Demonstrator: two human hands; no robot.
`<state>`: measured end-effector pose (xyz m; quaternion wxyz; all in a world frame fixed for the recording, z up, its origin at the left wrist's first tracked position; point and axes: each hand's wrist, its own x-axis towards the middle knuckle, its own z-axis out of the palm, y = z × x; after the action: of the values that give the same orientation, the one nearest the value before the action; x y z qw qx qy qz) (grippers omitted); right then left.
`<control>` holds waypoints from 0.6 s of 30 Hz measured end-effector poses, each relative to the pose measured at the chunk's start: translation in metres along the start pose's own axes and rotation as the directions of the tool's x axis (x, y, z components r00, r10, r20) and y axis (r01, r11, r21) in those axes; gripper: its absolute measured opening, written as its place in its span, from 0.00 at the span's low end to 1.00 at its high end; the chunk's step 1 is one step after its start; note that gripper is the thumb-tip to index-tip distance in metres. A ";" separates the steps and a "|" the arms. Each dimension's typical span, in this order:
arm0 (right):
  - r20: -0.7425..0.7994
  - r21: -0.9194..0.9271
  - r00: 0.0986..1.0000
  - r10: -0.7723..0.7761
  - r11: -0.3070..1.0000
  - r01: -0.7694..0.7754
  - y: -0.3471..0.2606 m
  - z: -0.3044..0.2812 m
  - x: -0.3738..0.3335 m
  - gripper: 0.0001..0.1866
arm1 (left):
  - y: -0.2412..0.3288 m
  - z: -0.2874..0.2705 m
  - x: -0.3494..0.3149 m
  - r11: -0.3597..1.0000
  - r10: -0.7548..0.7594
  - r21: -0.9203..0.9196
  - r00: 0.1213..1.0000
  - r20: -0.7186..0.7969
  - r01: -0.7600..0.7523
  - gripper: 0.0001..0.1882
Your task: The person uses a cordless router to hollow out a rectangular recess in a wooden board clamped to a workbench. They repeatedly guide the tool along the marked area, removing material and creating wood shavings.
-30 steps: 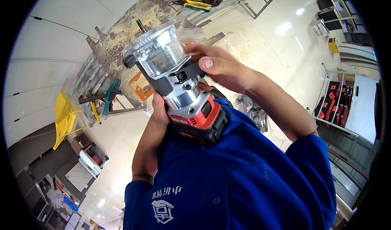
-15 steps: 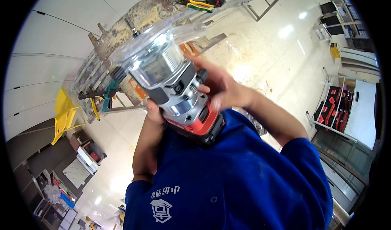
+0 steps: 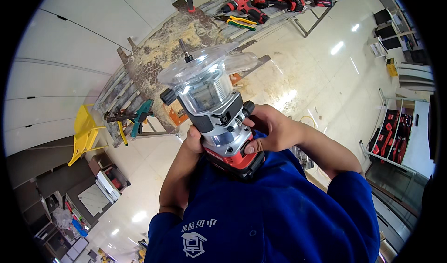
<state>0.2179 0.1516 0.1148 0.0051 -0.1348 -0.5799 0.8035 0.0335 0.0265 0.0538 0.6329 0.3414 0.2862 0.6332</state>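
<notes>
A cordless trim router (image 3: 221, 118), silver and black with a red rear part, is tilted in front of my chest. Its battery end is close to my blue shirt. At the other end, a clear round base and a metal bit point up and away from me. My left hand (image 3: 193, 141) is closed on the router's left side, thumb showing and the other fingers hidden behind it. From the right, my right hand (image 3: 275, 129) also grips the body, its thumb pressed on the red part near the battery and a finger by the black knob.
Beyond the router stands a workbench with a dusty patterned board (image 3: 160, 44), a teal clamp (image 3: 141, 117), yellow-green pliers (image 3: 241, 22) and several red power tools (image 3: 246, 6). A yellow stool (image 3: 84, 133) is at left, a rack with red cases (image 3: 390, 135) at right.
The view has shifted, so the router and bench sit lower and further right. My right thumb has come down onto the router's red part; both hands keep holding it.
</notes>
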 end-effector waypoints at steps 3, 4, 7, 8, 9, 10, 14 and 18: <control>0.047 0.064 0.993 -0.111 0.992 0.108 0.010 -0.003 0.004 0.36 | 0.002 0.001 0.004 1.000 0.008 -0.005 1.000 0.017 -0.008 0.67; 0.061 0.068 0.987 -0.146 0.987 0.142 0.011 -0.002 0.006 0.39 | 0.002 -0.001 0.003 1.000 0.007 -0.004 1.000 0.012 -0.007 0.67; 0.072 0.144 0.992 -0.108 0.985 0.097 0.015 -0.003 0.007 0.41 | -0.007 -0.009 -0.001 0.999 0.025 -0.033 0.999 0.035 -0.024 0.60; 0.068 0.157 0.992 -0.109 0.983 0.098 0.015 -0.002 0.008 0.41 | -0.008 -0.010 -0.001 0.999 0.028 -0.032 0.999 0.045 -0.027 0.59; 0.065 0.173 0.992 -0.111 0.980 0.098 0.015 -0.002 0.008 0.41 | -0.008 -0.012 -0.002 0.999 0.029 -0.031 0.998 0.053 -0.027 0.59; 0.062 0.189 0.992 -0.112 0.977 0.099 0.015 -0.002 0.009 0.41 | -0.006 -0.012 -0.001 1.000 0.022 -0.014 0.998 0.056 -0.021 0.59; 0.084 0.171 0.990 -0.114 0.980 0.098 0.019 -0.003 0.011 0.43 | -0.006 -0.014 -0.003 1.000 0.026 -0.010 0.999 0.020 -0.026 0.59; 0.100 0.203 0.987 -0.126 0.974 0.103 0.019 -0.001 0.013 0.45 | -0.006 -0.015 -0.006 0.999 0.035 -0.029 0.999 0.003 -0.035 0.58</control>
<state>0.2081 0.1488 0.0938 0.0322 -0.0546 -0.5035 0.8616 0.0250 0.0222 0.0396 0.6271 0.3382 0.2700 0.6477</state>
